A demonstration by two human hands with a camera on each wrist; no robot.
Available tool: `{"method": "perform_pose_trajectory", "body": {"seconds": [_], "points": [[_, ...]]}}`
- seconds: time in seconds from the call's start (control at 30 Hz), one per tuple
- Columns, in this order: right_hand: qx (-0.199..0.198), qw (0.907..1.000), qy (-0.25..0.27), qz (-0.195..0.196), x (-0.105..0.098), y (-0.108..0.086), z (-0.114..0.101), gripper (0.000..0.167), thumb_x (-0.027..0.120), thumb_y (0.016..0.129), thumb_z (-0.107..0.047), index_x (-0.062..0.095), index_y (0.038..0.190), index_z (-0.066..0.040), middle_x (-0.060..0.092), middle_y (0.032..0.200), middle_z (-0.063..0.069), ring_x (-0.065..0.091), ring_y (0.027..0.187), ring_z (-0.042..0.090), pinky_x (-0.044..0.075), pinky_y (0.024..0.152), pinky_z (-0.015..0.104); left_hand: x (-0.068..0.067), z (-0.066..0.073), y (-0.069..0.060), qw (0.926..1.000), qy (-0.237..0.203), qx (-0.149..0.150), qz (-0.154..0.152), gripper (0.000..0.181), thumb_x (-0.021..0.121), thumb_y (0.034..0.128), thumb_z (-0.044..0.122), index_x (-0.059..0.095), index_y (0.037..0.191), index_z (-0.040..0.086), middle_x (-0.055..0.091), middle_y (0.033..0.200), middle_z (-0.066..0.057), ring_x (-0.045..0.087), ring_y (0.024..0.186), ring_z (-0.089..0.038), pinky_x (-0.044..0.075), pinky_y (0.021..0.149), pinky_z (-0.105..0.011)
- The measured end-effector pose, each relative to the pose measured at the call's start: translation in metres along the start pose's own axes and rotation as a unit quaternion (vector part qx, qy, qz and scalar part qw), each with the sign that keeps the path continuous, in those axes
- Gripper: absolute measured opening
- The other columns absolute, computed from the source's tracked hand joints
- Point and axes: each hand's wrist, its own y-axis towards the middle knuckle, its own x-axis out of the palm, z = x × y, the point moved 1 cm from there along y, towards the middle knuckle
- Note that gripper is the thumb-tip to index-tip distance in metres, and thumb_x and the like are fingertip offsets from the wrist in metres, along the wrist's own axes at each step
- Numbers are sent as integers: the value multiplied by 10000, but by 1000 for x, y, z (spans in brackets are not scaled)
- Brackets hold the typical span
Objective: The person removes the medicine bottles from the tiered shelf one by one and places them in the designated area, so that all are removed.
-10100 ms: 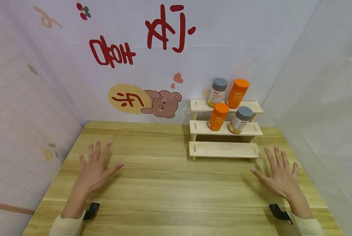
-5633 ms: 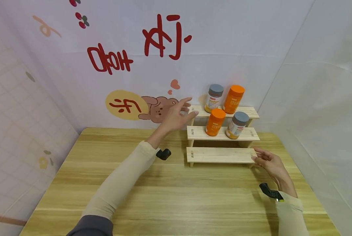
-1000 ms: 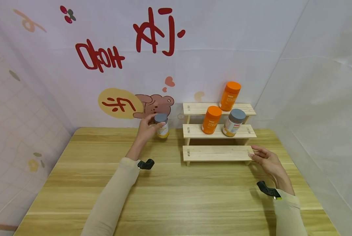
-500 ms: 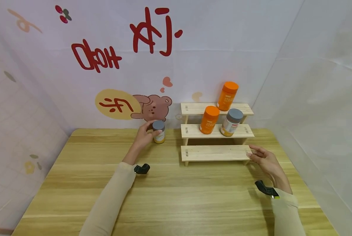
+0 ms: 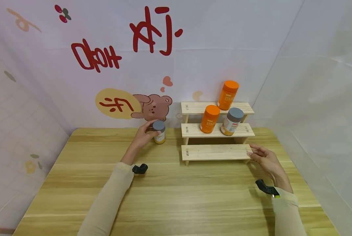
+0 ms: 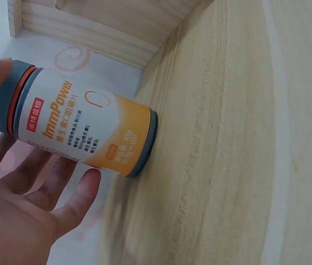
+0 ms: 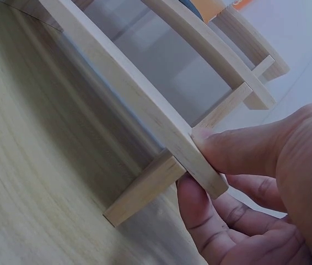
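A white jar with a grey lid and yellow base (image 5: 159, 132) stands on the table left of the wooden rack. My left hand (image 5: 141, 137) holds it round the lid and side; in the left wrist view the jar (image 6: 79, 118) has thumb and fingers about it, its base at the wood surface. On the right, my right hand (image 5: 268, 163) pinches the end of the lowest shelf (image 5: 217, 152). The right wrist view has the thumb above that shelf board (image 7: 145, 105) and fingers beneath. An orange jar (image 5: 209, 119) and a second grey-lidded jar (image 5: 232, 122) occupy the middle shelf.
Another orange jar (image 5: 228, 95) stands on the top shelf (image 5: 193, 107). Behind the wooden table (image 5: 176, 203) hangs a white backdrop (image 5: 217, 39) with red characters and a bear drawing. Pale sheets flank both sides.
The grey-lidded jar went from the top shelf to the table on the left, held in my left hand. It came slightly lower and nearer over the last second. My right hand keeps its pinch.
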Motion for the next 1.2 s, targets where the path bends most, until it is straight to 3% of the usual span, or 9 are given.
{"method": "perform_pose_trajectory", "body": {"seconds": [0.23,0.5,0.7,0.97,1.2], "points": [[-98,9999,15,-28,2,1,-2,736,671,1005,-350,357,1576,-7,630,1092,-169,644,963,-41,575,864,207,-5,9,-1,9984,-69,527,190,609,702,979,211,469,1535,132,490,1512,-173,478,1353,-382,423,1109,-549],[-115,9999,70,-35,4,1,-2,733,670,1007,-338,356,1572,6,635,1068,-184,647,955,-38,578,863,210,-4,36,0,9947,158,946,379,570,714,967,264,522,1487,135,592,1410,-188,532,1330,-330,445,1117,-519],[-69,10000,31,-45,3,3,-1,740,671,1004,-351,353,1580,-13,640,1066,-186,652,953,-35,578,859,207,-1,58,2,9933,285,1095,223,570,704,975,287,511,1502,185,558,1469,-131,523,1378,-342,412,1168,-536],[-52,10000,1,11,1,3,2,725,678,999,-355,377,1573,-30,644,1056,-193,661,939,-28,586,846,210,8,87,10,9894,252,1432,-27,585,688,981,248,484,1523,164,514,1515,-167,455,1438,-390,384,1167,-607],[-54,10000,-2,-29,0,3,3,731,670,1004,-348,357,1580,-25,634,1068,-183,648,951,-31,582,854,215,23,109,22,9841,267,1741,-241,605,702,976,280,484,1524,143,531,1512,-175,476,1444,-310,391,1179,-570]]}}
